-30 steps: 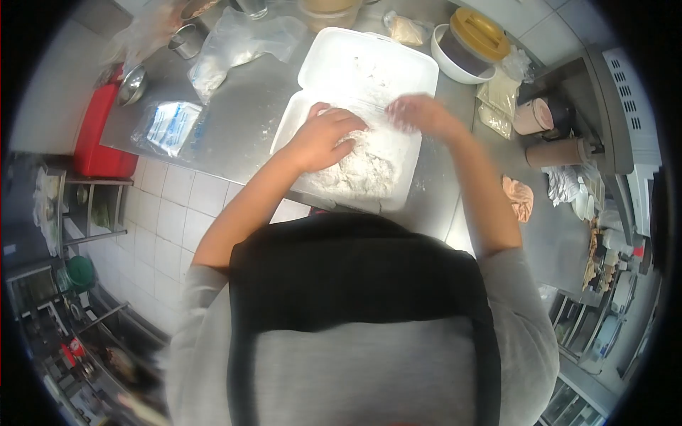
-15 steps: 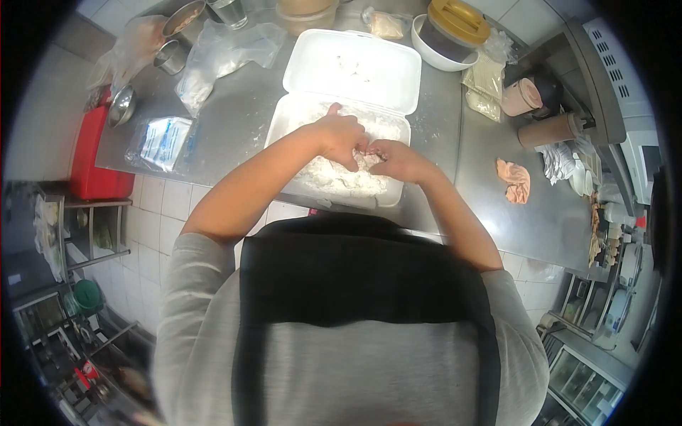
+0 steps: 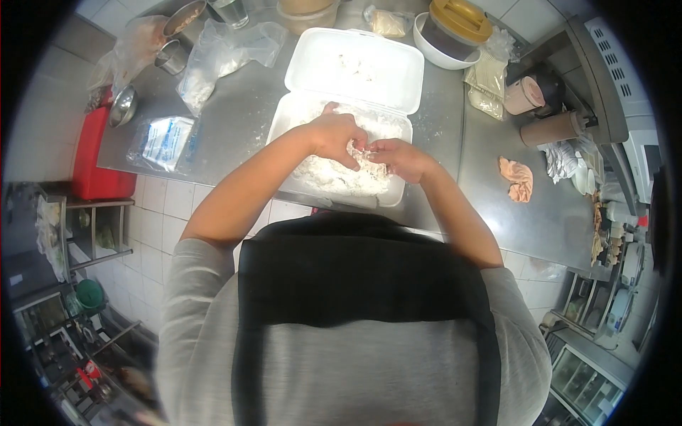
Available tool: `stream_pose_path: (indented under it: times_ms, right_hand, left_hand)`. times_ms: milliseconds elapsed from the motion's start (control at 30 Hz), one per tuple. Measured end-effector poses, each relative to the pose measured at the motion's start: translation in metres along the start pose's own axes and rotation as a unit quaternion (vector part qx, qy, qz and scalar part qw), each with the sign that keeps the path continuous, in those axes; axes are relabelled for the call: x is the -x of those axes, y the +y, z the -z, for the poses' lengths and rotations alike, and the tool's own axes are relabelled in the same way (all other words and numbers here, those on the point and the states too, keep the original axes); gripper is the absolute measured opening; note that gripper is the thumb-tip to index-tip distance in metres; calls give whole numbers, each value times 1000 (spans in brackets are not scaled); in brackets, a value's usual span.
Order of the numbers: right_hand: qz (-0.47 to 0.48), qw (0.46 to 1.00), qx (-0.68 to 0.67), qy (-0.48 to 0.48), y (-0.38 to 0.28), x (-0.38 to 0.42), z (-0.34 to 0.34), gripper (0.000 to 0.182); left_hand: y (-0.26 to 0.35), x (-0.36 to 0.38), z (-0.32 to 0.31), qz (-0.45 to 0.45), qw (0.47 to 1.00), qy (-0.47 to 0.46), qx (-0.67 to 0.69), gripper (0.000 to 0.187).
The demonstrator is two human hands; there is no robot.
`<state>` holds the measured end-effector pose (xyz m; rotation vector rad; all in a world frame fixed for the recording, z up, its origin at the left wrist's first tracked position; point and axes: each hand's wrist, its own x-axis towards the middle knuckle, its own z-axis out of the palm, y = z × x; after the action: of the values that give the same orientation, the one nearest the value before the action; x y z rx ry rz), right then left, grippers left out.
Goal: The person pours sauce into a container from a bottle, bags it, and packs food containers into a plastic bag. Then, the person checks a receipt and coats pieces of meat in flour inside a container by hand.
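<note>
A white foam box point(image 3: 354, 69) lies open on the steel table, its lid folded back. White flour point(image 3: 332, 177) fills the lower half. Over the flour, my left hand point(image 3: 335, 138) and my right hand point(image 3: 401, 160) meet, fingertips close together on a small flour-coated piece point(image 3: 361, 153). The fingers of both hands are curled around this piece, which is partly hidden. Flour also clings to the fingertips.
A clear bag of white powder point(image 3: 201, 82), a metal bowl point(image 3: 123, 106) and a plastic packet point(image 3: 163, 142) are at the left. A yellow-lidded container point(image 3: 462, 20) in a white bowl stands behind right. An orange cloth point(image 3: 517, 179) lies at the right.
My fingers have shifted slightly around the piece, and my right hand's fingers show more spread along it. The view has moved very slightly.
</note>
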<state>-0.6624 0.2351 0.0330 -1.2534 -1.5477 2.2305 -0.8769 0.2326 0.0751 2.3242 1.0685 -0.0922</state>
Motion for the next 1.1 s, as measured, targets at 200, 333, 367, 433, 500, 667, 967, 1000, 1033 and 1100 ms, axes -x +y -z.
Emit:
stream_pose_path:
  times_ms: [200,333,367,433,500,667,967,1000,1033,1100]
  right_hand:
    - [-9,998,-55,-11,-1,-2,3,26]
    - [-12,997,-80,-4,1,-9,9,26]
    - [-4,997,-77,1,-1,-10,11,26]
    - [12,997,-72,9,-7,-12,14,27]
    - [23,999,-44,12,-12,-18,19,29]
    - [36,997,53,34,-25,-12,6,38]
    - [72,984,160,38,-18,-31,1,48]
    - [75,986,146,41,-19,-29,-2,49]
    - [78,987,131,44,-21,-28,-4,49]
    - [47,976,212,11,-25,-35,-1,52]
  left_hand:
    - [7,2,-2,10,999,20,-45,41]
    - [6,-1,-6,14,998,51,-46,43]
    - [4,-2,-6,11,997,62,-41,43]
    - [2,-4,-3,31,996,80,-29,44]
    - [2,-4,3,52,996,73,-22,45]
    - [-1,3,10,34,997,22,-62,55]
    - [-4,15,-9,22,991,130,-26,65]
    - [-3,16,-9,25,991,129,-24,66]
    - [-2,16,-9,29,991,128,-22,68]
    - [-1,19,-7,29,991,128,-23,68]
